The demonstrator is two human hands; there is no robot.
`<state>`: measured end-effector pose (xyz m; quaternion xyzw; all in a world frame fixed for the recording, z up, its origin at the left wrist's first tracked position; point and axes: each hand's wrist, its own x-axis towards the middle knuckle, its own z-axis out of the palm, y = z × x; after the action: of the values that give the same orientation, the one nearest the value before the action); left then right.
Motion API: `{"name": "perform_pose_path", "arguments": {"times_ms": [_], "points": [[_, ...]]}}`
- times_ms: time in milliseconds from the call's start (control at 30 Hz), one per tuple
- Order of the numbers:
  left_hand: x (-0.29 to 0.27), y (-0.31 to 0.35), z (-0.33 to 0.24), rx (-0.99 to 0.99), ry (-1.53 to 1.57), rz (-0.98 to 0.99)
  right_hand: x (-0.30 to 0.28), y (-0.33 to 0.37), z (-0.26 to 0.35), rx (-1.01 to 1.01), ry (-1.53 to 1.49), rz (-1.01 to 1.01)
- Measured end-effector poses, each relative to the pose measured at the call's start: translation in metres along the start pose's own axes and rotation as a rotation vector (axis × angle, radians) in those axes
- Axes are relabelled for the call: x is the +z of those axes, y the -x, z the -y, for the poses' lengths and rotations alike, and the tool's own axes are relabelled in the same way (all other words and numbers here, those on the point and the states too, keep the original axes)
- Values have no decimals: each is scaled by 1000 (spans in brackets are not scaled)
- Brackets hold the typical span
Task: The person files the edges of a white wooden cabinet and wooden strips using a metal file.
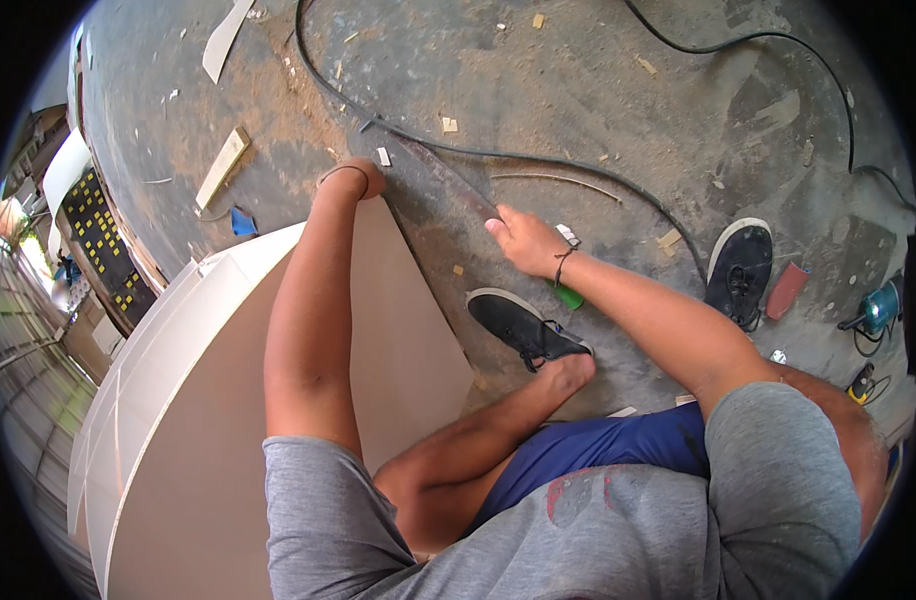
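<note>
1. While the pale panel (228, 420) stands left of the person's leg (468, 440), the left hand (365, 180) rests at its far corner, probably steadying it; fingers hidden, can't tell if gripping.
2. Just right of panel's far corner: long flat strip (460, 187), angled away.
3. Right hand (526, 240), right of panel, closed around strip's near end, apparently for control.
4. Well right of panel: red cylinder (788, 291), teal power tool (883, 305), seemingly parked aside.

A panel (213, 420) is at the floor's (588, 90) left, the left hand (366, 180) at its far corner. Right of it, a blade (460, 187) reaches from the right hand (528, 243) toward the cable (538, 156). Beyond the panel lies a wood block (223, 170); near the floor's right edge, a power tool (883, 306).
</note>
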<state>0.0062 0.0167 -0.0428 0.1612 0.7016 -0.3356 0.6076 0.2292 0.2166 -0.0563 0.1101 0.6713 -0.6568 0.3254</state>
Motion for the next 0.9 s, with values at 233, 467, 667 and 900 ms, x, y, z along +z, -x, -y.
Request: {"name": "perform_pose_path", "arguments": {"times_ms": [233, 467, 667, 900], "points": [[24, -23, 27, 199, -159, -94, 4, 5, 6, -14, 19, 16], [18, -1, 49, 32, 840, -311, 10, 12, 9, -14, -29, 31], [-13, 37, -15, -77, -19, -106, 1, 13, -4, 14, 2, 1], [35, -39, 31, 93, -240, 42, 11, 15, -2, -51, 11, 7]]}}
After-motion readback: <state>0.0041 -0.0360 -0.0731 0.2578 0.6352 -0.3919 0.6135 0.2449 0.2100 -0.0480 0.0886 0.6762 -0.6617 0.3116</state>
